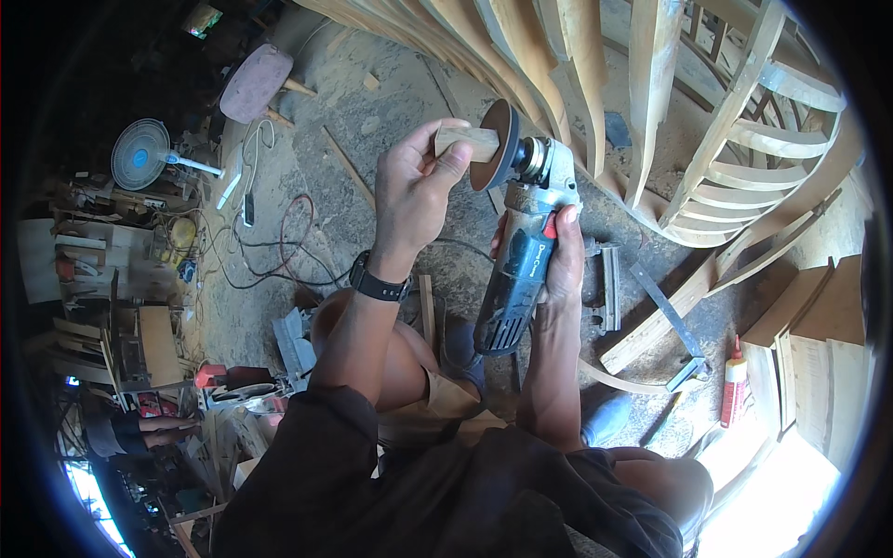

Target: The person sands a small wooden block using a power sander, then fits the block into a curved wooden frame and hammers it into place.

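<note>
Dusty concrete floor (312,163) spreads across the middle of the frame, with a stool (253,84) and a fan (139,153) at upper left, curved wooden ribs (656,102) at upper right, and a glue bottle (734,383) at lower right. Your block (465,142) sits just above the frame's centre: a small, squared piece of pale wood with flat faces and straight edges. Its long axis runs nearly left to right, and its right end points at the brown face of the disc (503,126); you can't tell from this angle whether the two touch. Your left hand (411,195) comes up from the lower left, thumb and fingers closed in a pinch on the block. Your right hand (565,260) is wrapped around the grinder (514,274), fingertips showing at its left side and thumb near the red switch. The grinder is just right of centre, its blue-green body scuffed and dusty, with a silver head and a dark, slotted tail. Its long axis slants, head toward the upper right and tail toward the lower left, while the disc stands steeply on edge, face turned left.
</note>
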`<state>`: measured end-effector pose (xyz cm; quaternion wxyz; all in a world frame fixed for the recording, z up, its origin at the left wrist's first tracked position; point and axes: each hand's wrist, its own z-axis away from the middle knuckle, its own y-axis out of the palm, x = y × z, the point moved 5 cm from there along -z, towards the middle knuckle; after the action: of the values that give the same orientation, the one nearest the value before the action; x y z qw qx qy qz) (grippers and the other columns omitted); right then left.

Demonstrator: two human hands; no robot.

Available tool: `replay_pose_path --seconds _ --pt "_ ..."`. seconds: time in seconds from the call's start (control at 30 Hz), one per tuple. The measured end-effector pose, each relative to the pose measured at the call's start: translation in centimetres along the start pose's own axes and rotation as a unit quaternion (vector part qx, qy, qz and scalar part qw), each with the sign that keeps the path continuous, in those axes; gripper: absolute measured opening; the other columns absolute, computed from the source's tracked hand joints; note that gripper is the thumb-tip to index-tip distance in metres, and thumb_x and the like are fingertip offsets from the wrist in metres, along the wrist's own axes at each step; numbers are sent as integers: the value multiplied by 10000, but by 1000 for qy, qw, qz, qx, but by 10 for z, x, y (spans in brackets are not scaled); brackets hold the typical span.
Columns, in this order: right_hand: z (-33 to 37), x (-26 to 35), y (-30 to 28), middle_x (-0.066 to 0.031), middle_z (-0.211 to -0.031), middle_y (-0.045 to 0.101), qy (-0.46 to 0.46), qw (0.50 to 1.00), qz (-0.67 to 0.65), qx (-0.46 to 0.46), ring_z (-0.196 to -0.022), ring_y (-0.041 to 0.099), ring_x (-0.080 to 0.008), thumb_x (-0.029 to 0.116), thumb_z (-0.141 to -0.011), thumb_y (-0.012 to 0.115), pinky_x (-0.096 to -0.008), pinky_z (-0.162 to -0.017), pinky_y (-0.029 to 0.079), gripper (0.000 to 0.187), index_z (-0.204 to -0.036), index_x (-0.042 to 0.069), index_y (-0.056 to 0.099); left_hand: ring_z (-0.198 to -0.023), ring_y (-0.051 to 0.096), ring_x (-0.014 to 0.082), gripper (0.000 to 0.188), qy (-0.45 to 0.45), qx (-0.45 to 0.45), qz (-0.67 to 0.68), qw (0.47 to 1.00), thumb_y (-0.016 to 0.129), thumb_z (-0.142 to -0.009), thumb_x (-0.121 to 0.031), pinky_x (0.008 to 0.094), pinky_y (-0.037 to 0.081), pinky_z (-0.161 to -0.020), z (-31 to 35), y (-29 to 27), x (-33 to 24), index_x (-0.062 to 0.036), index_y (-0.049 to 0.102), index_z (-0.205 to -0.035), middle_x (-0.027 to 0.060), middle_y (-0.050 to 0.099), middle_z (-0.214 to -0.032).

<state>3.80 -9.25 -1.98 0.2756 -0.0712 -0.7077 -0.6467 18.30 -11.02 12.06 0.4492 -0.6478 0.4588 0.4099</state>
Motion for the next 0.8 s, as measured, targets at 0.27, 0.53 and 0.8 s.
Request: replay_pose_path --seconds 0.27,0.53,0.8 --pt "0 11 1 -211 -901 704 -41 999 17 -28 -701 736 -288 625 -967 600 -383 -617 633 734 -1230 -59 556 -1133 606 189 375 -13 -7 149 989 605 -1040 -168 345 447 -1015 -4 -27 11 60 576 -1337 125 672 -1230" --pt "0 15 3 -212 -893 703 -44 998 41 -30 -693 736 -287 605 -959 630 -382 -593 629 719 -1238 -51 542 -1053 627 138 374 -3 2 34 999 648 -1025 -163 288 464 -973 -2 -3 1 83 595 -1301 117 690 -1155" --pt "3 15 7 -212 -894 697 -37 999 34 -15 -688 729 -284 633 -953 619 -382 -594 630 758 -1246 -61 535 -939 655 110 354 9 4 -24 1000 698 -989 -191 255 522 -828 0 0 -4 78 662 -1216 100 724 -1054"
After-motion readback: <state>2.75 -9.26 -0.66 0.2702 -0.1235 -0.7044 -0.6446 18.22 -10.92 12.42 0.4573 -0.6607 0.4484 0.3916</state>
